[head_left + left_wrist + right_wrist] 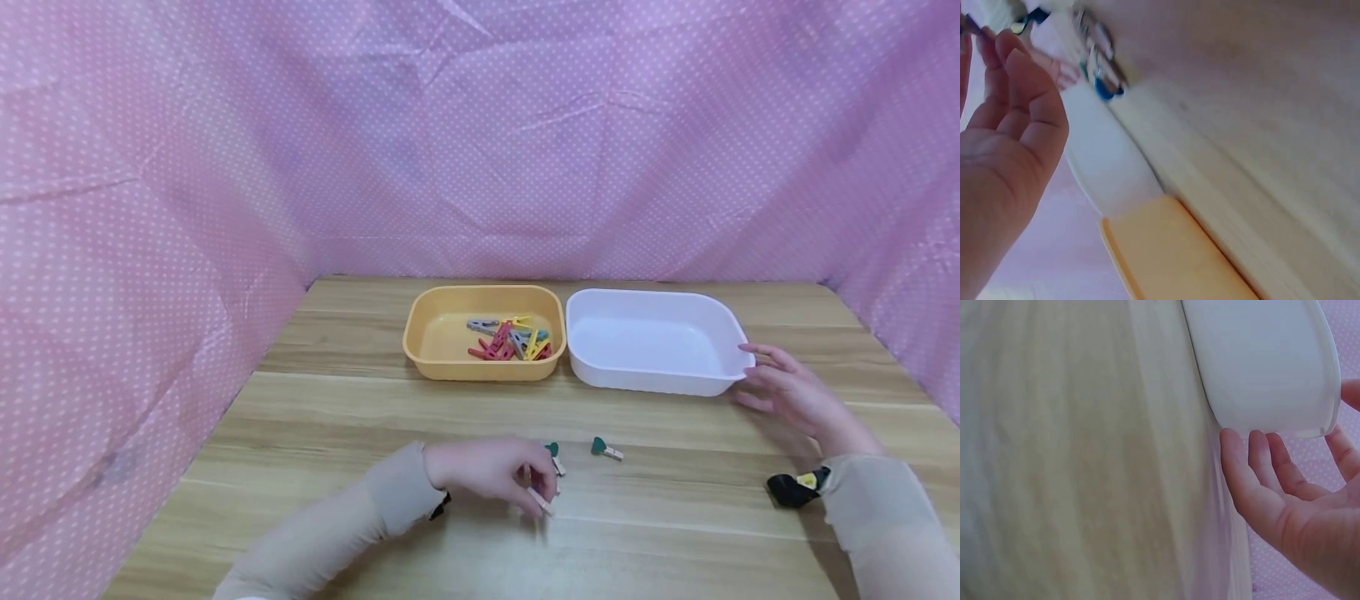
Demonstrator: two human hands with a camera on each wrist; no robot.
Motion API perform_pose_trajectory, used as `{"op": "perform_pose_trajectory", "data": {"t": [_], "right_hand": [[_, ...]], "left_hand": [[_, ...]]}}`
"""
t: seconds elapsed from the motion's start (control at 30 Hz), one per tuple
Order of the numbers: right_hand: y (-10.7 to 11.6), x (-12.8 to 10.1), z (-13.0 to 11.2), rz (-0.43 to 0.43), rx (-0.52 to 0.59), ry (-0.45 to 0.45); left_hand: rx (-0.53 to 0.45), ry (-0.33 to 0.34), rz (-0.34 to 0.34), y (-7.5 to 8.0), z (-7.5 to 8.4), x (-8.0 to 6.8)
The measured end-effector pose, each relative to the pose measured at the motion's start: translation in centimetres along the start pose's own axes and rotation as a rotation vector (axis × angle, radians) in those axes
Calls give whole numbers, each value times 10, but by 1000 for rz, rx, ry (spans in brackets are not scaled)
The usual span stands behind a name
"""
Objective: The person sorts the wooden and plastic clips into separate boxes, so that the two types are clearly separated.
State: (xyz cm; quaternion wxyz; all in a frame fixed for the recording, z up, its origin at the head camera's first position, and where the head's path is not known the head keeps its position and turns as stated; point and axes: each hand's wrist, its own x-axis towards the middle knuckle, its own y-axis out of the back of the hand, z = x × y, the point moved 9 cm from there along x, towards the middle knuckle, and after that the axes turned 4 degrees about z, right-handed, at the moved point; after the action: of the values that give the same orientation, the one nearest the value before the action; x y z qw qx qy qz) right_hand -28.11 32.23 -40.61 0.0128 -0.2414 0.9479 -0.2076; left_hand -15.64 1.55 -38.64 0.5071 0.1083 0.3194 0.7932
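Observation:
My left hand (498, 473) pinches a small pale wooden clothespin (540, 501) between thumb and fingertips, low over the table. In the left wrist view, a purple part of the clothespin (971, 25) shows at the fingertips. Just beyond the hand lies a wooden clothespin with a green top (555, 458), partly covered by the fingers. A second green-topped clothespin (607, 448) lies to its right. My right hand (798, 396) touches the right end of the white bin (652, 379), fingers extended; its fingertips (1233, 447) meet the end wall in the right wrist view.
To the left of the white bin, side by side, stands a yellow bin (480, 371) holding several red, yellow and grey plastic clothespins (498, 342). The wooden table (337, 417) ends at a pink dotted curtain (465, 150) behind and at the sides.

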Motion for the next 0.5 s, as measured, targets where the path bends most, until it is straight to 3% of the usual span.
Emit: {"op": "perform_pose_trajectory", "data": {"t": [0.1,0.27,0.5], "right_hand": [[0,0,0,9,6,-9],[-1,0,0,11,21,-15],[-2,0,-2,4,24,-11]], "left_hand": [[-68,28,99,16,-4,-1],[-89,57,238,36,-12,-3],[-115,119,348,50,-26,-1]]}}
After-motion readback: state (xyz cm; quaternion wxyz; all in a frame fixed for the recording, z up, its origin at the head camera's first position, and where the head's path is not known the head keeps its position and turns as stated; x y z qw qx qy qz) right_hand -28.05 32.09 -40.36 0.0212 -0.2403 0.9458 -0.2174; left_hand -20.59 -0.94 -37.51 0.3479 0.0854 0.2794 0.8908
